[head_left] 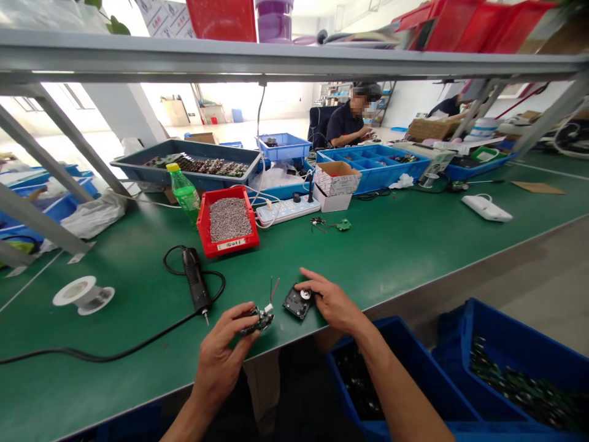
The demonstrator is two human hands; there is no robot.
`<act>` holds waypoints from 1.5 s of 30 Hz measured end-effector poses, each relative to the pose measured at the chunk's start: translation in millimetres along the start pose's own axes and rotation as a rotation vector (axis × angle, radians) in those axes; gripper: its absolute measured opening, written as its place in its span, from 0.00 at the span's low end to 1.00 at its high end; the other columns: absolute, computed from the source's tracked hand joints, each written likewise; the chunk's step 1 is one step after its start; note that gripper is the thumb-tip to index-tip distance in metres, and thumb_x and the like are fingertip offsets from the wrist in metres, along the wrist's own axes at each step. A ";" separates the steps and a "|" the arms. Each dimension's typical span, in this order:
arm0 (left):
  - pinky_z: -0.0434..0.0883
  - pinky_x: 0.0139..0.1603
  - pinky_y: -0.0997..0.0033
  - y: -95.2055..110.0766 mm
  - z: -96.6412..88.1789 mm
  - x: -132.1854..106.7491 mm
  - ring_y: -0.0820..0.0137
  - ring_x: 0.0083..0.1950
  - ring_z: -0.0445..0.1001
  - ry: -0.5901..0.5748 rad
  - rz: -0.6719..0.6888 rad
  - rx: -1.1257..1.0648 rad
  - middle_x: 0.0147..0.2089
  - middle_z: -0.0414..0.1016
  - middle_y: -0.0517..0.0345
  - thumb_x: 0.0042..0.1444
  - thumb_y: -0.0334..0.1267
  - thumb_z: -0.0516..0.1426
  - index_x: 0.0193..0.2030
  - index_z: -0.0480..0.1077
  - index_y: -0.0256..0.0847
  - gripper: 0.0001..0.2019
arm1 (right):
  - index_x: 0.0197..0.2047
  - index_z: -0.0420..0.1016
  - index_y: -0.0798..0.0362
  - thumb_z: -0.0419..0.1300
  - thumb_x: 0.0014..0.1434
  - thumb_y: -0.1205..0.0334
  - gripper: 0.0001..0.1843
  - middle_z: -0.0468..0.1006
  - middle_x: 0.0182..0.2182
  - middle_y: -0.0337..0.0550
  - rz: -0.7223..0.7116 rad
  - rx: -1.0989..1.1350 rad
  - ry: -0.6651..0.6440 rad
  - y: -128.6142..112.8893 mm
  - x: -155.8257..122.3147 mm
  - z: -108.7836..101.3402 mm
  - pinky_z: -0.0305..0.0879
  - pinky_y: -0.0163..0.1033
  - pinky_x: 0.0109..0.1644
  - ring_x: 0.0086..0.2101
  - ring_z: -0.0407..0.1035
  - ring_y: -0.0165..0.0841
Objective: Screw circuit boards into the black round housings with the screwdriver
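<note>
Between the fingers and thumb of my left hand (226,347) is a small circuit board assembly (263,319) with a white connector and a red and a black wire sticking up. My right hand (334,301) is at the right edge of a black square housing (296,304) with a round silver disc and has its fingers on it; the index finger stretches out above. The housing is near the front edge of the green table (386,258), to the right of the board and apart from it. An electric screwdriver (196,282) lies behind my left hand with its bit pointing toward me.
A red bin (255,242) of small metal screws stands behind the screwdriver, beside a green bottle (184,190). Further back are a power strip (289,210) and a white box (332,201). A wire spool (83,294) lies left. Blue crates (453,334) stand below right. A co-worker (345,126) sits opposite.
</note>
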State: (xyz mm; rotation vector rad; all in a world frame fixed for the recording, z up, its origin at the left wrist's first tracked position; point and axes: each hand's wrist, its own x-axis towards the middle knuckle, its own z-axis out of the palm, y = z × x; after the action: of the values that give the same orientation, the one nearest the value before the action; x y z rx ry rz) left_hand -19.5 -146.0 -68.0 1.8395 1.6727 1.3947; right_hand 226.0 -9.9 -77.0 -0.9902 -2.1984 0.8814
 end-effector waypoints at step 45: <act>0.73 0.47 0.62 4.7 52.3 38.3 0.64 0.45 0.73 -0.109 0.270 0.382 0.45 0.72 0.51 0.61 0.36 0.59 0.44 0.76 0.44 0.06 | 0.63 0.57 0.53 0.66 0.54 0.59 0.35 0.76 0.48 0.49 0.127 -0.183 0.408 -31.7 -22.4 60.1 0.63 0.51 0.53 0.48 0.68 0.44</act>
State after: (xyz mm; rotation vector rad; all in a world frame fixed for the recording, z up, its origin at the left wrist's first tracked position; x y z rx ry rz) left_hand 19.0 -93.8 -72.8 2.3803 1.7821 1.0936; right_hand 182.7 -63.8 -95.6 -1.2819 -1.9052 0.4808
